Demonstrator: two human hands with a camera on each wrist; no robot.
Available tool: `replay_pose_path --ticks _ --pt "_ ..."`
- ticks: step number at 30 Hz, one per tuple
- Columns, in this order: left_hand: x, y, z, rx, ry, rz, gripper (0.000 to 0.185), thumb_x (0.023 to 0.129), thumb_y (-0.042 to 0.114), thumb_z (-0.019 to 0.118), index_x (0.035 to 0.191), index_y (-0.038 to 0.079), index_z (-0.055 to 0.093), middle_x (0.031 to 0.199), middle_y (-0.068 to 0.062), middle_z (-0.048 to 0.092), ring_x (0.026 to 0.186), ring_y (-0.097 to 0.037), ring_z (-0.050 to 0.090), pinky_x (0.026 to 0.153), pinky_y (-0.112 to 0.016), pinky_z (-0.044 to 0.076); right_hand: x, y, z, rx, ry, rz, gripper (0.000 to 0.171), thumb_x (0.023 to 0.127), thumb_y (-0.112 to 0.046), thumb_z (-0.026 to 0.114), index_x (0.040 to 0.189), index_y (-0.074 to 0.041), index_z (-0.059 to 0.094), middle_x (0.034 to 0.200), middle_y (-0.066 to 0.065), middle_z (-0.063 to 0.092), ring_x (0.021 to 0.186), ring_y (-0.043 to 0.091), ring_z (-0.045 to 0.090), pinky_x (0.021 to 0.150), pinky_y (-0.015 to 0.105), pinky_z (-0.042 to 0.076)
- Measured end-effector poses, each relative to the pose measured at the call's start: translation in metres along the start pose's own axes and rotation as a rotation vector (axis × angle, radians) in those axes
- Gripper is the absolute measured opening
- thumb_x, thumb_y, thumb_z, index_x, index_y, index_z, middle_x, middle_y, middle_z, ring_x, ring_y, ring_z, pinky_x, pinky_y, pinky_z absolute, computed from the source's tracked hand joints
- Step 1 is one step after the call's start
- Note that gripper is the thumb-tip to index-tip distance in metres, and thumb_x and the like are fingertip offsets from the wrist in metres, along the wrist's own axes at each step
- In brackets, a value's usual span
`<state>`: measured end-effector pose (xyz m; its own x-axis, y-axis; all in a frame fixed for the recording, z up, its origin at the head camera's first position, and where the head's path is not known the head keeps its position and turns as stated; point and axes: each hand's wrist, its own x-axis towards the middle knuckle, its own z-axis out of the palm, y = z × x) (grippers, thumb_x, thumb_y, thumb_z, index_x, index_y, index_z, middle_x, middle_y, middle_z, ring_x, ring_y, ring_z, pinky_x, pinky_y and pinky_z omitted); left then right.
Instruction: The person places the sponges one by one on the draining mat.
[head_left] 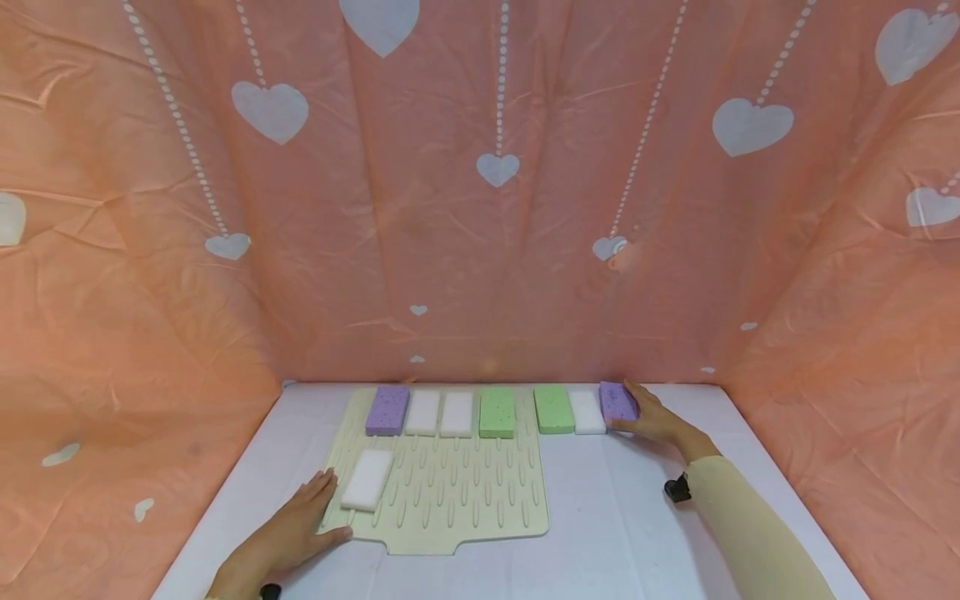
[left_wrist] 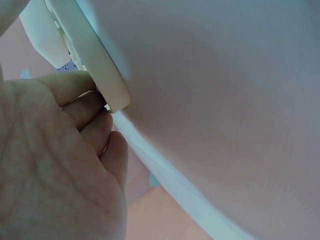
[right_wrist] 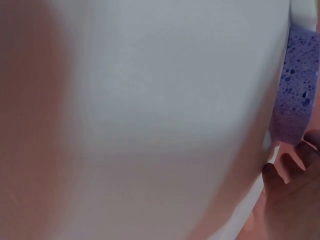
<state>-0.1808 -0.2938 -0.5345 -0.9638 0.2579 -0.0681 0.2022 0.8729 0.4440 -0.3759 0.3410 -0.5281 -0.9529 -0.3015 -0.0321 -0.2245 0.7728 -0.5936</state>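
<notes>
At the right end of a back row lies a purple sponge, slightly turned. My right hand holds it, thumb at the near edge and fingertips at the far right corner. Its pitted side faces the right wrist view, fingertips right at one end. My left hand rests at the left edge of a cream ribbed mat, fingers extended, thumb by the near edge. In the left wrist view, the fingertips meet the mat's rim. A white sponge lies aslant on the mat beside that hand.
Along the mat's far side stand a purple sponge, two white sponges and a green sponge. Right of the mat, another green sponge and a white sponge adjoin the held one. An orange heart-print curtain encloses the white table.
</notes>
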Motion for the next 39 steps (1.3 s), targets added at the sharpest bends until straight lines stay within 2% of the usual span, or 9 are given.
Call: replay_pose_path --ticks 9,17,22,26,31,39 --pt "0.001 0.001 0.0 -0.005 0.002 -0.02 0.104 0.093 0.054 0.08 0.157 -0.016 0.038 0.167 -0.037 0.03 0.156 -0.058 0.023 0.121 -0.073 0.028 -0.005 -0.001 -0.001 -0.033 -0.047 0.058 0.119 0.093 -0.047 0.082 0.167 0.011 0.01 0.171 0.038 0.011 0.157 0.059 0.014 0.125 0.075 0.015" --pt "0.002 0.002 0.001 -0.01 -0.011 -0.037 0.104 0.093 0.053 0.08 0.157 -0.016 0.038 0.168 -0.037 0.029 0.156 -0.058 0.022 0.122 -0.073 0.026 -0.008 0.006 0.003 -0.025 0.055 -0.048 0.113 0.089 -0.037 0.088 0.16 0.019 0.022 0.164 0.043 0.025 0.152 0.062 0.023 0.124 0.073 0.02" --pt "0.002 0.002 0.001 -0.008 -0.003 -0.027 0.103 0.093 0.053 0.08 0.157 -0.016 0.038 0.168 -0.037 0.029 0.156 -0.058 0.022 0.122 -0.073 0.026 -0.011 0.007 0.004 -0.031 0.121 -0.035 0.111 0.087 -0.038 0.09 0.156 0.022 0.028 0.159 0.045 0.031 0.148 0.063 0.028 0.122 0.074 0.025" --pt "0.0 0.001 0.001 0.003 0.005 -0.013 0.102 0.093 0.053 0.08 0.156 -0.017 0.039 0.167 -0.037 0.03 0.156 -0.058 0.023 0.122 -0.073 0.027 -0.016 0.002 0.005 -0.038 0.156 -0.015 0.112 0.087 -0.037 0.091 0.156 0.023 0.027 0.159 0.046 0.03 0.148 0.063 0.027 0.122 0.073 0.026" --pt "-0.001 -0.001 0.003 0.02 0.014 0.005 0.102 0.093 0.054 0.08 0.155 -0.018 0.04 0.166 -0.038 0.032 0.155 -0.058 0.025 0.121 -0.072 0.027 -0.022 -0.007 0.005 -0.021 0.149 0.011 0.116 0.087 -0.04 0.09 0.159 0.02 0.021 0.163 0.044 0.023 0.15 0.062 0.023 0.122 0.074 0.024" --pt "-0.001 -0.001 0.002 0.017 0.02 0.024 0.101 0.094 0.054 0.078 0.154 -0.018 0.041 0.165 -0.038 0.032 0.155 -0.058 0.025 0.121 -0.072 0.028 -0.028 -0.018 0.0 -0.05 0.204 0.007 0.118 0.087 -0.041 0.09 0.162 0.018 0.019 0.165 0.044 0.019 0.15 0.063 0.021 0.12 0.076 0.027"
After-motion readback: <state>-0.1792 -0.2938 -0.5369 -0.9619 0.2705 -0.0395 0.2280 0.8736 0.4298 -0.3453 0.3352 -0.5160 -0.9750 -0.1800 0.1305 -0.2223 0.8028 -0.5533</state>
